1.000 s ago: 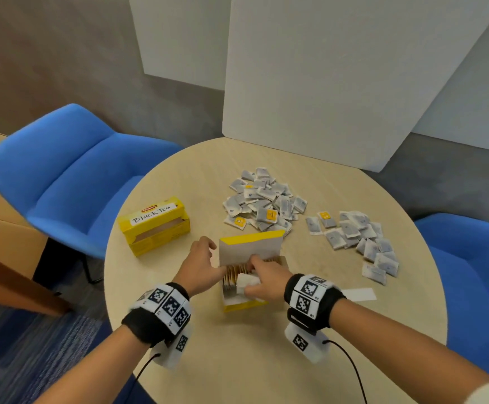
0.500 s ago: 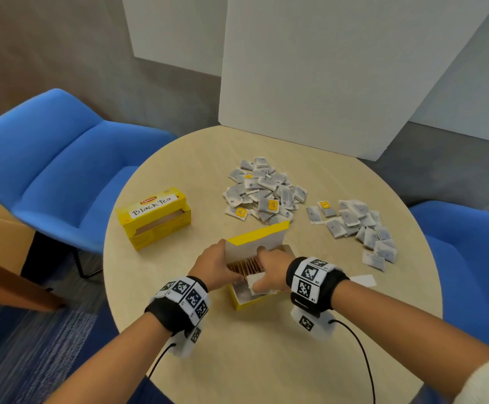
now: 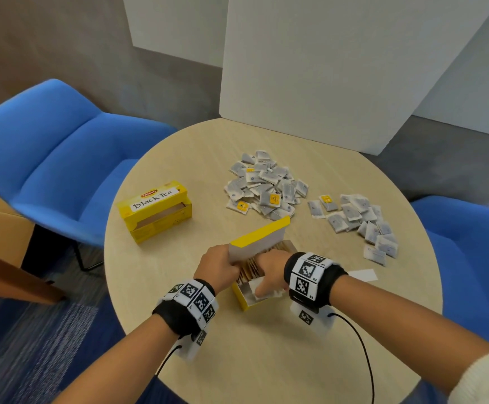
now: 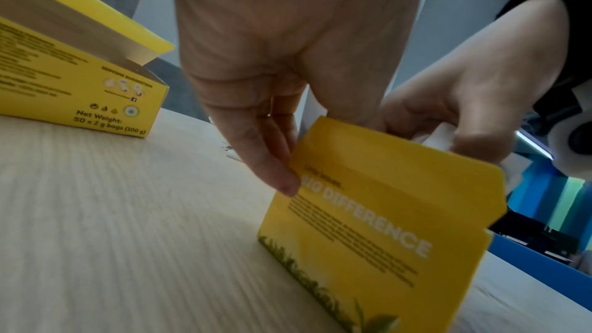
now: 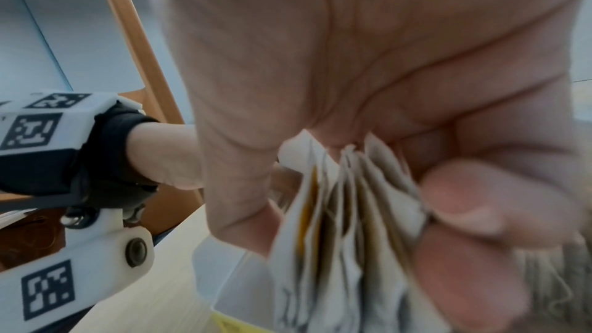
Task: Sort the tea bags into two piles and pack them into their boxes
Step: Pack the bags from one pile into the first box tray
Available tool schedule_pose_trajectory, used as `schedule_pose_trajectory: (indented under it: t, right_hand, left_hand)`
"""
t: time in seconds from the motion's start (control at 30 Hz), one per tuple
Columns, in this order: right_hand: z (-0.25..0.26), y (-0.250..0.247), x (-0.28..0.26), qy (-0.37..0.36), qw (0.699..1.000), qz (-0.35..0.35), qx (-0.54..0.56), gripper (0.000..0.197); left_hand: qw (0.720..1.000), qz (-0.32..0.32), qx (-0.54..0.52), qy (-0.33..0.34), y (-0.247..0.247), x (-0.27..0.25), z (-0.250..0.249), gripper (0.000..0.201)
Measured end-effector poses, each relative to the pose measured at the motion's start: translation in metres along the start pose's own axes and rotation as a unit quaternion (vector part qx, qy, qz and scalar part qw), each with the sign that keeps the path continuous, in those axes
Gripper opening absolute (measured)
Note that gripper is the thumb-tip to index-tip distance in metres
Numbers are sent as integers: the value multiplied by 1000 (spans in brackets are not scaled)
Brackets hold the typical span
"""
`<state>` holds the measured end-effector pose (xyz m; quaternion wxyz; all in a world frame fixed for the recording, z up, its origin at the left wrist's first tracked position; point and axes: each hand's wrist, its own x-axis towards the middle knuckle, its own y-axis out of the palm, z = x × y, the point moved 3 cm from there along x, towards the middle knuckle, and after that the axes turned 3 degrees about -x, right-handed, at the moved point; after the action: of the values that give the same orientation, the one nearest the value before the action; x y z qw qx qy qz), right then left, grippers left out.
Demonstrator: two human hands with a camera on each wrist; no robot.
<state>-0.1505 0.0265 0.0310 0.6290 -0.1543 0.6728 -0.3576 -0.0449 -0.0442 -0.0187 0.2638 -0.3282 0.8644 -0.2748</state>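
The left hand point(image 3: 218, 266) holds the side of the open yellow box point(image 3: 259, 275) on the table point(image 3: 266, 360) so it stays put. The right hand point(image 3: 269, 275) pinches a bunch of tea bags point(image 5: 339, 224) down inside the box, likely to pack them tight. Two piles point(image 3: 266, 185) wait behind.

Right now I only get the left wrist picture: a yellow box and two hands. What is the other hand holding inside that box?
Observer: The right hand pinches a bunch of tea bags, standing on edge in the open box.
Operator: Any bags outside it?
Observer: Yes, a bigger pile and a smaller pile lie loose beyond it.
Operator: And the second box?
Observer: The other box bears a handwritten label, Black Tea.
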Motion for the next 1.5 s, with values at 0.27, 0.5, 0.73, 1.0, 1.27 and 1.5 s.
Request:
schedule_pose_trajectory:
  t: [0.27, 0.5, 0.73, 1.0, 1.27, 1.5]
  right_hand:
    - [11, 17, 13, -6, 999, -32, -28, 52]
    - [13, 24, 18, -12, 998, -66, 7, 66]
    - [3, 28, 18, -33, 995, -70, 56, 71]
    - [-43, 16, 19, -6, 990, -40, 132, 54]
    - [-43, 31, 32, -3, 997, 17, 72, 23]
    - [-31, 35, 41, -21, 997, 63, 28, 17]
  left_hand:
    - [1000, -6, -1, 2, 0, -6, -7, 19]
    - [999, 7, 9, 36, -6, -15, -17, 24]
    - [999, 3, 26, 30, -4, -11, -14, 8]
    - [1000, -7, 12, -2, 3, -4, -5, 18]
    - [1000, -2, 13, 10, 6, 2, 1, 16]
    - [999, -10, 31, 41, 10, 4, 5, 16]
